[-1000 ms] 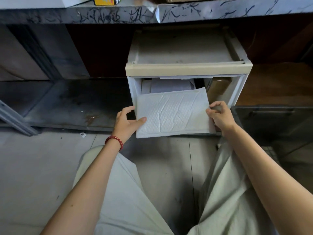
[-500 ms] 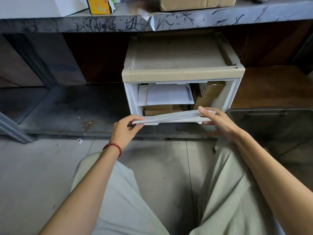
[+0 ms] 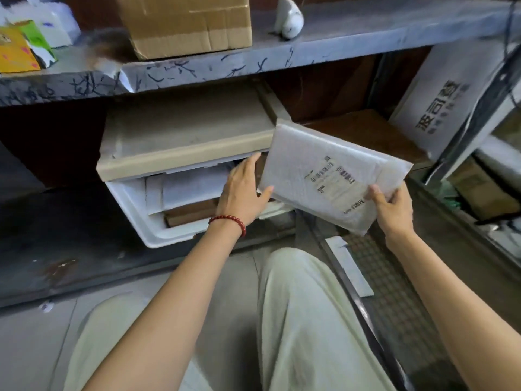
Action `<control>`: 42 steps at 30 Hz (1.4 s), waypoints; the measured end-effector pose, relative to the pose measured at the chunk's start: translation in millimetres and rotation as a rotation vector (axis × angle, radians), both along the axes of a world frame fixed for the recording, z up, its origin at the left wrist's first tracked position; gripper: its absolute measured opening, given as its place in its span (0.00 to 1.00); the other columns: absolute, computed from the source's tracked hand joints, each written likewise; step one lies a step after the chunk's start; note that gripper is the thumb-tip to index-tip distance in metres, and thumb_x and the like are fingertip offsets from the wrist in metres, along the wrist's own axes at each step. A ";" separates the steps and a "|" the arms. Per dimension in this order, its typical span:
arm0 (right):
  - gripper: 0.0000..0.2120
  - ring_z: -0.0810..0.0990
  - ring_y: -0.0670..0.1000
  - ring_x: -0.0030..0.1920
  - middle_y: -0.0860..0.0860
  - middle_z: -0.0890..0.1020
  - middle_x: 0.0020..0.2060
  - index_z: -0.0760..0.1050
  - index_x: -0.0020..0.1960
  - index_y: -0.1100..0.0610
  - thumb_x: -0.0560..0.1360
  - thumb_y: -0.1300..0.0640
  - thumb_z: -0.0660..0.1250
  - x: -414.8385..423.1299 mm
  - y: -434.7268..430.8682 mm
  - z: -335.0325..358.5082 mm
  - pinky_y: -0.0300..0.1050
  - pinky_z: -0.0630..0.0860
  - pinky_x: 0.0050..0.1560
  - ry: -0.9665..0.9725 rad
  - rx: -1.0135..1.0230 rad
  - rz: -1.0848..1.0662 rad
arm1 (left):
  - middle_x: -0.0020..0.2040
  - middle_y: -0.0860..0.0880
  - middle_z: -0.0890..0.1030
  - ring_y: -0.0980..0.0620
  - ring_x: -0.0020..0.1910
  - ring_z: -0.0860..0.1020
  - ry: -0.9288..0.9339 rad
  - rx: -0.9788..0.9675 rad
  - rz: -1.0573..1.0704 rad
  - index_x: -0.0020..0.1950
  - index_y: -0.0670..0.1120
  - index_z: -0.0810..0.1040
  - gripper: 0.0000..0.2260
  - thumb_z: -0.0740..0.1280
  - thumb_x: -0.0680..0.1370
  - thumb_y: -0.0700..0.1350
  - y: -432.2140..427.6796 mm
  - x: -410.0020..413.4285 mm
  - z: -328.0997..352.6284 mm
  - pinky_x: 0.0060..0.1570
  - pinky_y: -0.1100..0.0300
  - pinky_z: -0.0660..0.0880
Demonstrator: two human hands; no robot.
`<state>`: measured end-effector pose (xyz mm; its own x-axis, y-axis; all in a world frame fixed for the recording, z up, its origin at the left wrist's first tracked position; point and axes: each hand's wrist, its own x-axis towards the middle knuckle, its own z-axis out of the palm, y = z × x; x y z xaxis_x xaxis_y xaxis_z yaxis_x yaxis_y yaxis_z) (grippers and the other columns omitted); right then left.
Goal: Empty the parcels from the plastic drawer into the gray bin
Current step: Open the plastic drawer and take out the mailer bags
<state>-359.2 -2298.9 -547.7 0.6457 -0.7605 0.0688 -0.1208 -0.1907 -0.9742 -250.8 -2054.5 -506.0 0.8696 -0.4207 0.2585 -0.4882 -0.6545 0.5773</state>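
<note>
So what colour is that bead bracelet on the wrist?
It's a dark red round-bead bracelet on the left wrist, best in the head view.

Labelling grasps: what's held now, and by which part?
The right hand pinches the padded envelope at its lower right edge, thumb on top. The left hand, fingers straight, only touches its lower left corner with the thumb.

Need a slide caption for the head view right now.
Mid-transfer: right hand holds a labelled white mailer between plastic drawer and gray bin; left hand touches its edge.
</note>
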 end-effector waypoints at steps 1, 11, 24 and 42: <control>0.13 0.77 0.54 0.61 0.47 0.78 0.56 0.70 0.58 0.48 0.76 0.51 0.67 -7.1 -13.6 -8.0 0.63 0.72 0.64 0.029 0.025 -0.066 | 0.73 0.47 0.66 0.47 0.72 0.64 -0.009 0.047 -0.037 0.75 0.49 0.60 0.30 0.68 0.76 0.50 -15.6 -2.0 -3.6 0.69 0.48 0.66; 0.21 0.77 0.62 0.60 0.58 0.78 0.60 0.71 0.63 0.61 0.76 0.50 0.68 -74.5 -95.0 -107.9 0.60 0.73 0.63 0.288 0.339 -0.449 | 0.67 0.51 0.73 0.47 0.66 0.70 -0.169 0.460 -0.179 0.70 0.53 0.67 0.22 0.61 0.78 0.59 -133.1 -22.9 -55.8 0.60 0.50 0.69; 0.19 0.79 0.60 0.56 0.59 0.78 0.61 0.69 0.67 0.62 0.78 0.66 0.65 -58.7 -125.4 -202.8 0.58 0.77 0.56 0.299 0.872 -0.532 | 0.60 0.50 0.78 0.47 0.61 0.73 -0.236 0.575 -0.303 0.65 0.53 0.72 0.18 0.61 0.77 0.58 -177.7 8.1 -119.3 0.66 0.50 0.61; 0.29 0.76 0.59 0.61 0.58 0.73 0.63 0.68 0.64 0.59 0.68 0.61 0.77 -38.8 -144.3 -305.3 0.48 0.74 0.55 0.681 0.517 -0.711 | 0.58 0.51 0.80 0.49 0.60 0.76 -0.241 0.393 -0.388 0.64 0.52 0.75 0.17 0.67 0.75 0.50 -183.8 17.6 -146.2 0.73 0.52 0.52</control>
<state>-398.0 -2443.2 -853.0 -0.1664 -0.8072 -0.5663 -0.5811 0.5443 -0.6050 -233.1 -2238.4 -652.2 0.5700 -0.7994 0.1899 -0.8210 -0.5447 0.1713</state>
